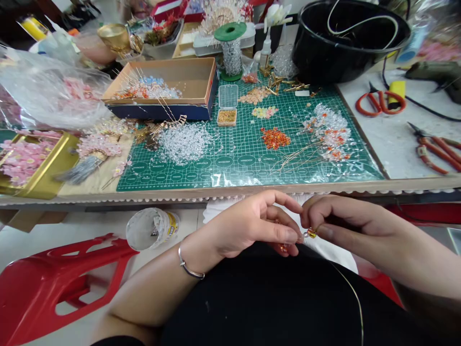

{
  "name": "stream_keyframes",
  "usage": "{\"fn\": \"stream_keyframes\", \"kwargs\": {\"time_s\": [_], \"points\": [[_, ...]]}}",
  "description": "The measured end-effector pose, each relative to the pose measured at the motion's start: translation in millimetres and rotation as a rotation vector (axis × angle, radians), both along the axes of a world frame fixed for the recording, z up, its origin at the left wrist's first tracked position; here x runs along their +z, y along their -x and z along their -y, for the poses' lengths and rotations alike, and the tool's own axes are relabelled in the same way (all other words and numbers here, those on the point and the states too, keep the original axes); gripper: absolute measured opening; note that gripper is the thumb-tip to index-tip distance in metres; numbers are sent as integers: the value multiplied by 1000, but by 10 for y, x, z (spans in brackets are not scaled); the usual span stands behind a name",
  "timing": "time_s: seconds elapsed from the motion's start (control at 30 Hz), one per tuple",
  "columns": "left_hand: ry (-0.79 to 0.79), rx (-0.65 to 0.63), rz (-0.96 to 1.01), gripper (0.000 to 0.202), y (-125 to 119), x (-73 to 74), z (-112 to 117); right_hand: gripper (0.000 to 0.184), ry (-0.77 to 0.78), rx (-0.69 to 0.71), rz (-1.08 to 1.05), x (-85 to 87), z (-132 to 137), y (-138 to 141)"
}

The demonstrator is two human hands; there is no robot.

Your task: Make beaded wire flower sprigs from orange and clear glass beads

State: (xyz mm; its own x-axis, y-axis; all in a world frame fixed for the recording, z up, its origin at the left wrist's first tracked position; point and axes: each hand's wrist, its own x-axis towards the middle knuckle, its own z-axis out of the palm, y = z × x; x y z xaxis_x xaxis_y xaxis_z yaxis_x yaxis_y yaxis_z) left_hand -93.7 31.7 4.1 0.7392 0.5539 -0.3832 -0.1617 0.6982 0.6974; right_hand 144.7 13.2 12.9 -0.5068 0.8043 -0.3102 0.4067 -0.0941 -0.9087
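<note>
Both hands meet over my lap, below the table's front edge. My left hand is closed in a pinch, with small orange beads showing under its fingers. My right hand is also pinched, its fingertips on a small gold and orange bead between the two hands. A thin gold wire runs from the hands down across my dark lap. A silver bangle sits on my left wrist.
A green cutting mat holds piles of clear beads, orange beads and beaded wire sprigs. A cardboard box, black bowl, red scissors, pliers and red stool surround it.
</note>
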Motion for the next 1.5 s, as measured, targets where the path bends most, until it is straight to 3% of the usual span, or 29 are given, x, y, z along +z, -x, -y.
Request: {"fn": "stream_keyframes", "kwargs": {"time_s": [0.43,0.77,1.3,1.5], "points": [[-6,-20,-7,41,-3,5,2,10,-323,68,185,154,14,0],[2,-31,-6,40,-2,19,1,13,-373,31,213,243,36,103],[14,-17,-7,42,-2,-5,-11,7,-471,-19,204,178,94,95],[18,-34,-18,43,-11,4,-20,8,-544,94,243,133,92,49]]}}
